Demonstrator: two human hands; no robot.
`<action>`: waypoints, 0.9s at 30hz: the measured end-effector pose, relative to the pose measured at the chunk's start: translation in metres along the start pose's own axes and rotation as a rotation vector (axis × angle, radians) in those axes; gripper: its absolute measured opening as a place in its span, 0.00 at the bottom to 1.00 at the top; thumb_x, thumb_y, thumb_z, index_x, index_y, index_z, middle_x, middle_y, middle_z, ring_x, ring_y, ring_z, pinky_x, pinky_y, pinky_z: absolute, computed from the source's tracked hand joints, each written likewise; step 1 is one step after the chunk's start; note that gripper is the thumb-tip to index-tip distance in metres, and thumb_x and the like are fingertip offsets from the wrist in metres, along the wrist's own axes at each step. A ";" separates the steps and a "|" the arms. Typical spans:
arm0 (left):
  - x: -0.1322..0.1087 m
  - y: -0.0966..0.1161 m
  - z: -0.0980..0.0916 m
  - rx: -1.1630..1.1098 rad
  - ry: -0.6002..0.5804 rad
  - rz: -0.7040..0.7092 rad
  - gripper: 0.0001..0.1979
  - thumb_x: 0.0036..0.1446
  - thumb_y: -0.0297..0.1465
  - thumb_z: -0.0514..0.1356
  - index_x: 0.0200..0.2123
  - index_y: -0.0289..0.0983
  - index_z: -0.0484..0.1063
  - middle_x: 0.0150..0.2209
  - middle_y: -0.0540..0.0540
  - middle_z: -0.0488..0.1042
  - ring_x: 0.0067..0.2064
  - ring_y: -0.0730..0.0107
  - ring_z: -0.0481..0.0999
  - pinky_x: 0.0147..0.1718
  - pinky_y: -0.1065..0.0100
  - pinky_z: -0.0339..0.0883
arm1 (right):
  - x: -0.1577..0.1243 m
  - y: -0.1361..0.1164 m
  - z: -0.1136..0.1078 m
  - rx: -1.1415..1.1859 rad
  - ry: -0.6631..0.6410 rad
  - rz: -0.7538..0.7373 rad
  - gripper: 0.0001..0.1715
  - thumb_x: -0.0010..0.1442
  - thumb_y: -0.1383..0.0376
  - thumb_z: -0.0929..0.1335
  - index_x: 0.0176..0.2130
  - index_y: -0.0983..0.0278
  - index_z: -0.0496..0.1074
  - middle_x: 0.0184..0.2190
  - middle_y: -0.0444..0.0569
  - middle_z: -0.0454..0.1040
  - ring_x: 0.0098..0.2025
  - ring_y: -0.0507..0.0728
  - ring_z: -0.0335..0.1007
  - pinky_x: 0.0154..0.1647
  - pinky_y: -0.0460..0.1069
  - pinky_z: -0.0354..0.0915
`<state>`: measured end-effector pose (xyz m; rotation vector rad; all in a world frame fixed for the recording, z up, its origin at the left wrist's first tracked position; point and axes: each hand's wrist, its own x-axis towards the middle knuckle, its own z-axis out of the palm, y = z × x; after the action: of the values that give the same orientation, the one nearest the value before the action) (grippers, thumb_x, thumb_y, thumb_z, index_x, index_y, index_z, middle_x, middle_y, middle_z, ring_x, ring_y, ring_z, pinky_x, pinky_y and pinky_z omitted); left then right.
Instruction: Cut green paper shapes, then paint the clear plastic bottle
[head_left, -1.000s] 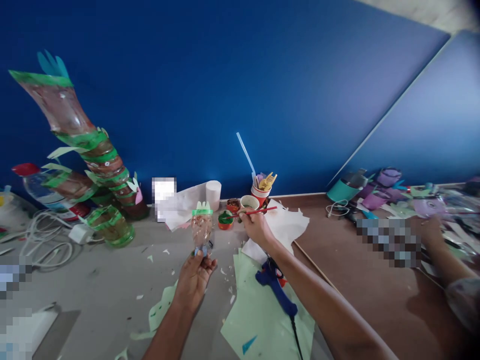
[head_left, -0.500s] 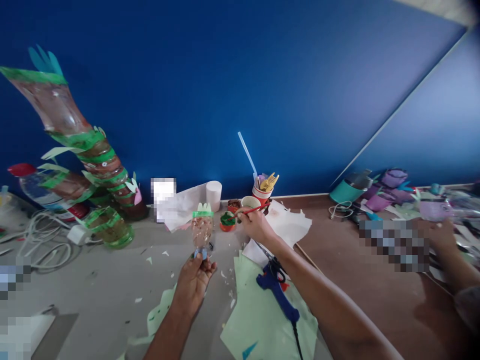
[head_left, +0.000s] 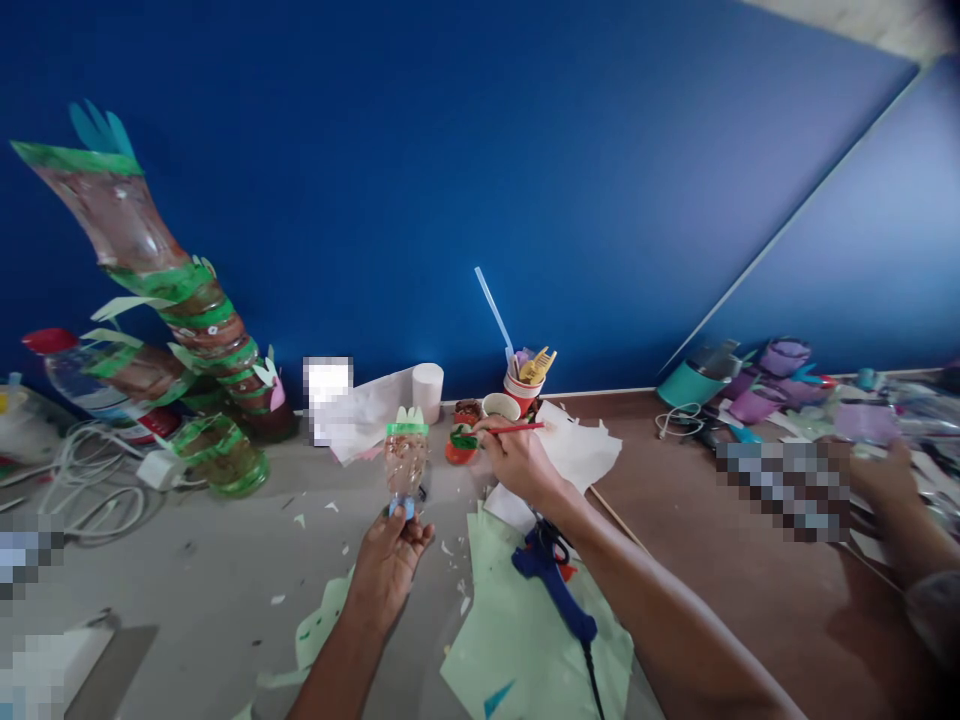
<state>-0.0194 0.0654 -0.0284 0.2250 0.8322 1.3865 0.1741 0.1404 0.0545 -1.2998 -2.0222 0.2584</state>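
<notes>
Holding a small cut bottle piece upright by its neck, the left hand pinches it just beside a green paint pot, where the outstretched right hand grips a red paintbrush.

- I find no text, label, brand or number that I can read anywhere in my view.
- The bottle in my left hand shows only paint and a green band, no lettering.
- The red cup at the wall bears no print that I can make out.
</notes>
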 end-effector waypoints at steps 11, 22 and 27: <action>0.000 -0.002 -0.002 -0.018 -0.014 0.006 0.17 0.35 0.37 0.74 0.24 0.34 0.73 0.24 0.50 0.74 0.26 0.74 0.71 0.36 0.63 0.74 | -0.012 0.009 -0.017 0.614 0.230 0.296 0.11 0.58 0.61 0.65 0.33 0.65 0.74 0.25 0.48 0.75 0.23 0.53 0.65 0.24 0.48 0.60; -0.004 -0.004 -0.001 -0.009 -0.062 0.006 0.16 0.38 0.38 0.73 0.26 0.33 0.75 0.26 0.47 0.77 0.24 0.74 0.73 0.35 0.62 0.75 | -0.065 0.012 -0.006 1.491 0.136 0.656 0.09 0.48 0.63 0.74 0.32 0.65 0.78 0.25 0.48 0.77 0.23 0.50 0.65 0.25 0.46 0.62; -0.008 -0.006 0.003 0.006 -0.066 -0.024 0.16 0.40 0.38 0.72 0.25 0.32 0.74 0.25 0.47 0.77 0.21 0.79 0.69 0.34 0.63 0.75 | -0.083 0.010 0.006 1.475 0.108 0.593 0.10 0.49 0.59 0.74 0.30 0.63 0.76 0.25 0.47 0.77 0.22 0.50 0.66 0.28 0.48 0.64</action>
<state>-0.0125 0.0579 -0.0268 0.2633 0.7815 1.3478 0.1974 0.0755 0.0075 -0.7680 -0.7673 1.5294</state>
